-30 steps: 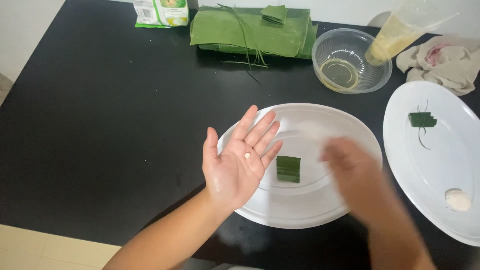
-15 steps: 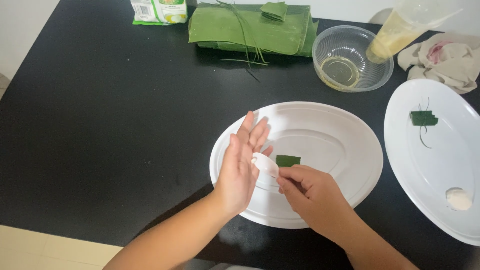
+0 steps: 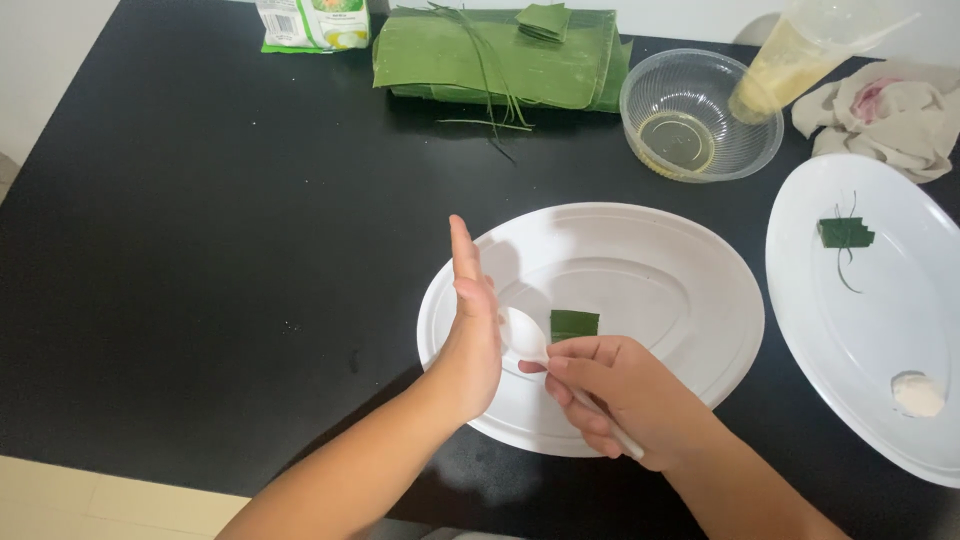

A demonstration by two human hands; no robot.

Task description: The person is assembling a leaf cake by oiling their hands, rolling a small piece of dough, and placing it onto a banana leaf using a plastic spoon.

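My left hand (image 3: 470,340) is held upright and edge-on over the left rim of a white oval plate (image 3: 650,250), its palm turned to the right and its fingers straight. My right hand (image 3: 610,395) grips a white plastic spoon (image 3: 523,335), whose bowl rests against the left palm. Just right of the spoon, a small folded green leaf piece (image 3: 574,323) lies on the plate. Whatever sits between spoon and palm is hidden.
The black table also holds a second white plate (image 3: 880,330) at the right with a tied leaf parcel (image 3: 845,232) and a white lump (image 3: 917,393). At the back are a glass bowl (image 3: 700,115), stacked banana leaves (image 3: 500,55), a tilted container of yellow liquid (image 3: 790,60), a cloth (image 3: 890,115) and a packet (image 3: 310,20).
My left hand has turned from palm-up to edge-on. My right hand came in from the right with the spoon and now holds its bowl against the left palm.
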